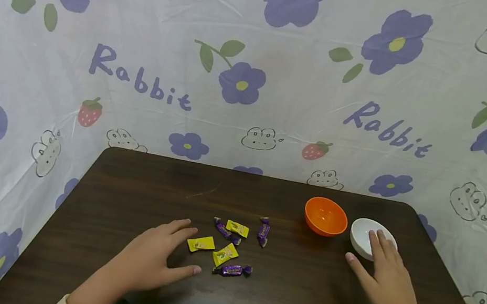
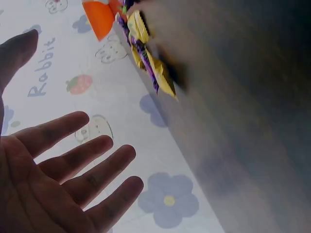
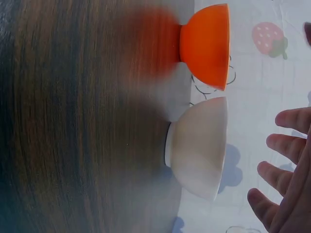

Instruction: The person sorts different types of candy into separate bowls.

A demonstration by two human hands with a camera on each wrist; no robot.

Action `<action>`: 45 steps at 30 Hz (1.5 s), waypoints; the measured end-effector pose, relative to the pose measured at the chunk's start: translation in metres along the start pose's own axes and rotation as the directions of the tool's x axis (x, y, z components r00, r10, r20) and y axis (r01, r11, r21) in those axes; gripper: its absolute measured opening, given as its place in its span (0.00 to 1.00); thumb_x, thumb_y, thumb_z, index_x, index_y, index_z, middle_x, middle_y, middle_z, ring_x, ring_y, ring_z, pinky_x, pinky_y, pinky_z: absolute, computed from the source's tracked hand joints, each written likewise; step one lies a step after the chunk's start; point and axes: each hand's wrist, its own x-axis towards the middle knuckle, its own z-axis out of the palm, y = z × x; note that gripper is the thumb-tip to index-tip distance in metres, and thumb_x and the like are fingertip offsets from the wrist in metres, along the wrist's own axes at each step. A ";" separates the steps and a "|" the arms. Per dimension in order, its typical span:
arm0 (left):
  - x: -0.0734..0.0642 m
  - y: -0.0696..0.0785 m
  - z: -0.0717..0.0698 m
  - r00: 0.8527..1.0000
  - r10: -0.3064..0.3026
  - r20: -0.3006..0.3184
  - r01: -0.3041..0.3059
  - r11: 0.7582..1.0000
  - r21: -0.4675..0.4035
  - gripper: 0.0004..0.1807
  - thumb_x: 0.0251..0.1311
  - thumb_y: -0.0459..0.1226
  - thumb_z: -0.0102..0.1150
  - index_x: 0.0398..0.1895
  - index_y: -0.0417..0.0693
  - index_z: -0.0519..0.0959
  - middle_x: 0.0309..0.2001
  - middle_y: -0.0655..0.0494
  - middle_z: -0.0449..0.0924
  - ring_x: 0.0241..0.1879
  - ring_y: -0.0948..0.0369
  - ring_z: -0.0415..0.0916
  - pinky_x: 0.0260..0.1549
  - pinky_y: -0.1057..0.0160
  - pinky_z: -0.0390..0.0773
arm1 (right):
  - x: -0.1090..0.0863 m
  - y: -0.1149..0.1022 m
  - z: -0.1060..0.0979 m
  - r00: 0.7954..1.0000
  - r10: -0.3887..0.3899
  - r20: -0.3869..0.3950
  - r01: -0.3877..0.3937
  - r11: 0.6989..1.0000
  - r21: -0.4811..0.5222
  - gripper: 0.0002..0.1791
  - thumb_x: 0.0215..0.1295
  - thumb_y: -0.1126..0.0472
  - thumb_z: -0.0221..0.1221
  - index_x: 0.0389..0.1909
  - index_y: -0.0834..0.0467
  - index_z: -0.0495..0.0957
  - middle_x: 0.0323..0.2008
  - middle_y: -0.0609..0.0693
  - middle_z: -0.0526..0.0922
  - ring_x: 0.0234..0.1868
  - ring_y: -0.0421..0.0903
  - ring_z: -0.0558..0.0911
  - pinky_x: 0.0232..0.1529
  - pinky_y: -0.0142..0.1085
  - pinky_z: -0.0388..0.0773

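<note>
My left hand (image 1: 149, 255) hovers over the table just left of the candies, fingers spread and holding nothing. Beside it lie several wrapped candies: yellow ones such as this yellow candy (image 1: 201, 243), and purple twist-wrapped ones such as this purple candy (image 1: 232, 270). At the right, my right hand (image 1: 387, 284) is held near the white bowl (image 3: 198, 148), its fingertips overlapping the bowl's rim in the head view. The right wrist view shows those fingers apart from the bowl and empty. An orange bowl (image 1: 326, 217) stands upright to the left of the white one.
The dark wooden table (image 1: 163, 176) fills the lower view, its far edge against a white cloth (image 1: 299, 102) printed with flowers, rabbits and strawberries. Another purple candy (image 1: 263, 231) lies slightly apart, between the group and the orange bowl.
</note>
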 end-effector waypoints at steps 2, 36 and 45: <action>0.000 0.001 0.002 1.000 0.015 0.005 -0.015 1.000 0.000 0.45 0.65 0.69 0.60 0.76 0.53 0.73 0.78 0.46 0.69 0.71 0.42 0.75 0.64 0.34 0.77 | 0.002 0.000 0.002 1.000 0.009 0.013 -0.008 1.000 -0.015 0.51 0.77 0.31 0.50 0.85 0.63 0.50 0.83 0.71 0.52 0.79 0.78 0.54 0.68 0.79 0.55; 0.017 0.022 0.035 0.984 0.177 0.031 -0.176 0.984 -0.033 0.33 0.69 0.59 0.66 0.66 0.47 0.81 0.57 0.55 0.81 0.50 0.61 0.80 0.50 0.54 0.84 | 0.043 -0.013 0.022 0.993 -0.007 0.117 0.005 1.000 0.016 0.55 0.77 0.27 0.45 0.84 0.67 0.50 0.84 0.70 0.48 0.82 0.76 0.48 0.77 0.73 0.44; 0.029 0.034 0.045 0.980 0.191 0.053 -0.186 0.979 -0.078 0.29 0.67 0.54 0.70 0.64 0.48 0.83 0.50 0.56 0.80 0.39 0.68 0.71 0.37 0.67 0.76 | 0.054 -0.019 0.027 0.991 0.015 0.132 -0.016 1.000 0.006 0.56 0.75 0.26 0.47 0.83 0.68 0.50 0.83 0.71 0.49 0.81 0.77 0.49 0.74 0.76 0.48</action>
